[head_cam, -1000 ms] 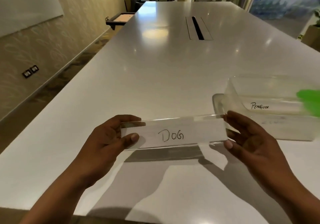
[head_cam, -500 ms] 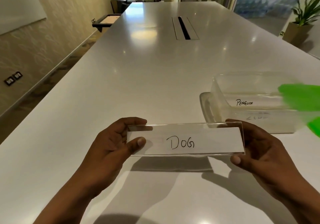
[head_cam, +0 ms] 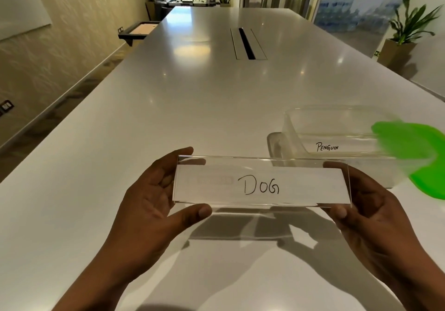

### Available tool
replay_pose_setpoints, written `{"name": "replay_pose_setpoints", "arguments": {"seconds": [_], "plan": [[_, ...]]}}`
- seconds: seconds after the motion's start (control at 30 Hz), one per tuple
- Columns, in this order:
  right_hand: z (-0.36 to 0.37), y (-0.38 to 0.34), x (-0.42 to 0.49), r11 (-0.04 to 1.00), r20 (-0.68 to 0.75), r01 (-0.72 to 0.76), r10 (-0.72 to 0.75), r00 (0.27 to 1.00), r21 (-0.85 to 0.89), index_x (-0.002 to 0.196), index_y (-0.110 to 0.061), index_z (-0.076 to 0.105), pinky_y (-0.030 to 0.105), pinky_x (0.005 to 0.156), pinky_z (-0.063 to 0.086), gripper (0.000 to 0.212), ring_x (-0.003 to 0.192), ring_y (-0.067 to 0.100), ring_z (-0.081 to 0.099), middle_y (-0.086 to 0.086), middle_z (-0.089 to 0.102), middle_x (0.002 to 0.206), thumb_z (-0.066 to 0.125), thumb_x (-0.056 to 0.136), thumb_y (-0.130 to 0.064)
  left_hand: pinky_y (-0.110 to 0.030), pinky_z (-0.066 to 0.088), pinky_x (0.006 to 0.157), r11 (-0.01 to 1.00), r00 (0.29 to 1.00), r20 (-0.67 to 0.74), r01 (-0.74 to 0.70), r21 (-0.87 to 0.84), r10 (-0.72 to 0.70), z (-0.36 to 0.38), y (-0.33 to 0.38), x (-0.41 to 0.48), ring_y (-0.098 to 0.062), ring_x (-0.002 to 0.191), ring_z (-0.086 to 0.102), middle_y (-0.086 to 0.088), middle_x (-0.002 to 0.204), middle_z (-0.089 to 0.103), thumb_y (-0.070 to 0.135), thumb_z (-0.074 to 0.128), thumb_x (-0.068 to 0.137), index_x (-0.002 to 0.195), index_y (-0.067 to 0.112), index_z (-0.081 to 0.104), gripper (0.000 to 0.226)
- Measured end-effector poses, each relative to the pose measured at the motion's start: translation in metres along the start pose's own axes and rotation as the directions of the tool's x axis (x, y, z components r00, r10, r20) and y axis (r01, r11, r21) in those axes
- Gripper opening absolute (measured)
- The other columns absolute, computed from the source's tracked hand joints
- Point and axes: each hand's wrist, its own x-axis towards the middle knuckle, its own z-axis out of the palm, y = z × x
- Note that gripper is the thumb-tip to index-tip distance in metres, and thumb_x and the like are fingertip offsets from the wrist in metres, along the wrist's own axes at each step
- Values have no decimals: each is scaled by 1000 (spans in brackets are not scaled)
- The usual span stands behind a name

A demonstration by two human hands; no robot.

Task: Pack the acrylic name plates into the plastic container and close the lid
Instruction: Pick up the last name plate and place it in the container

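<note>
A DOG name plate (head_cam: 261,183) is held above the glossy white table (head_cam: 192,94), its ends gripped by the left hand (head_cam: 154,197) and the right hand (head_cam: 368,204). Just beyond, rightward, a PENGUIN name plate (head_cam: 327,147) is seen inside the open clear plastic container (head_cam: 296,127), which is overlapped by a blurred green shape (head_cam: 409,147). Farther off, a cable slot (head_cam: 245,43) is set into the tabletop; a potted plant (head_cam: 407,29) is seen beyond.

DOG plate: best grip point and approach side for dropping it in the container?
Probably the two short ends, one from each side, as the left hand and right hand hold it now: thumb under the bottom edge, fingers over the top. The DOG plate is long, thin and clear, so end grips keep the label face untouched.
</note>
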Motion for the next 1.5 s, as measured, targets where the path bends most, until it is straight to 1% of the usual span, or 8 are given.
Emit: {"name": "replay_pose_setpoints", "arguments": {"seconds": [0.27, 0.53, 0.63, 0.73, 0.97, 1.3, 1.4, 1.5], "plan": [[0, -5, 3, 1000, -6, 9, -9, 1000, 15, 118, -24, 68, 25, 83, 53, 60, 87, 17, 69, 2, 74, 108, 76, 59, -19, -24, 55, 86, 998, 998, -51, -37, -44, 34, 4, 2, 0, -12, 117, 63, 7, 126, 67, 36, 90, 54, 126, 39, 59, 78], [-1, -4, 7, 999, 9, 18, -19, 1000, 45, 119, -24, 68, 25, 82, 54, 57, 95, 16, 70, 2, 73, 112, 72, 63, -14, -23, 56, 81, 992, 998, -47, -34, -120, 28, 7, 0, 1, -13, 114, 65, 5, 124, 68, 20, 85, 59, 126, 34, 60, 73], [-1, -3, 7, 999, 18, 21, -21, 1000, 39, 119, -23, 68, 25, 83, 54, 56, 99, 17, 70, 2, 73, 113, 65, 68, -1, -27, 56, 80, 984, 999, -39, -14, -177, 7, 8, 0, 3, -18, 117, 63, 2, 126, 66, 29, 91, 57, 128, 32, 58, 78], [0, -3, 8, 999, 19, 21, -22, 1000, 44, 119, -23, 68, 26, 83, 54, 56, 100, 18, 69, 3, 73, 113, 69, 65, -8, -28, 56, 80, 979, 999, -41, 6, -205, -14, 7, 0, 3, -20, 117, 63, 2, 125, 66, 37, 92, 56, 128, 31, 58, 80], [2, -3, 9, 1000, 12, 7, -8, 1000, 30, 118, -23, 68, 30, 84, 55, 57, 100, 22, 69, 4, 72, 113, 72, 61, -13, -26, 56, 80, 977, 999, -48, -4, -212, -6, 6, -4, 4, -17, 115, 64, 3, 123, 67, 22, 87, 60, 127, 32, 59, 73], [-3, -5, 11, 999, 52, -17, 20, 998, -49, 120, -22, 67, 33, 84, 55, 62, 104, 27, 67, 7, 72, 114, 74, 61, -2, -28, 56, 81, 979, 999, -40, 9, -206, -17, 4, 1, 5, -19, 116, 64, 2, 126, 65, 36, 91, 57, 128, 32, 58, 79], [-9, -15, 18, 997, 141, -31, 41, 989, -74, 129, -12, 59, 36, 91, 53, 82, 117, 31, 61, 14, 66, 125, 91, 54, -28, -27, 56, 80, 985, 999, -47, 12, -172, -21, 5, 2, 5, -17, 113, 65, 4, 124, 67, 42, 92, 53, 126, 36, 59, 80], [-16, -34, 26, 996, 142, -26, 39, 989, -90, 131, -7, 55, 35, 94, 51, 92, 122, 33, 58, 17, 63, 129, 87, 57, -50, -24, 56, 79, 989, 999, -36, 14, -148, -19, 11, 3, 6, -13, 110, 67, 3, 119, 69, 45, 93, 49, 122, 38, 62, 80]]}}
